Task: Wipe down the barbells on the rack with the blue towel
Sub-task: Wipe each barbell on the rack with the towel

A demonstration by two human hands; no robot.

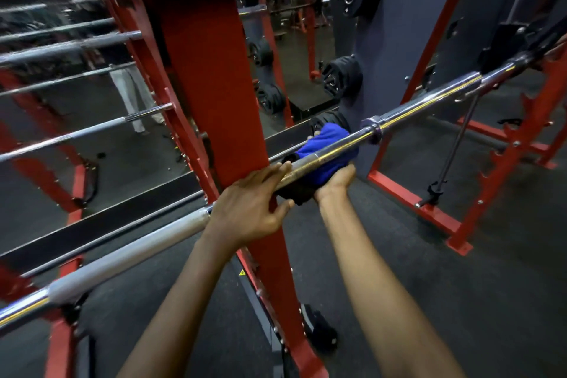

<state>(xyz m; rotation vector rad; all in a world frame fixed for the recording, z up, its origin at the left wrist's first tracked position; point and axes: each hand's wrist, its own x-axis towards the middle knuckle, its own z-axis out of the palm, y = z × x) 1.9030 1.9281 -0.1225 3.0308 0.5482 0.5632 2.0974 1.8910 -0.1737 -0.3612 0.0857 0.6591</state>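
Two bare hands work on one long chrome barbell (pixel 429 101), which runs slantwise from the lower left corner to the upper right and crosses in front of the red rack's (pixel 208 86) broad upright. The left hand (pixel 248 209) grips the bar just at the upright's right edge, fingers draped over the top and thumb curled beneath. Just beside it, further along the bar, the right hand (pixel 334 181) cups upward from below, holding one blue towel (pixel 328 144) wrapped round the shaft; its fingers are mostly hidden by the cloth. A purple collar sits on the bar just past the towel. To the left of the upright, about six more bars lie across the rack, blurred, so the count is uncertain. Behind, three stacks of black weight plates (pixel 342 80) hang on a grey panel.
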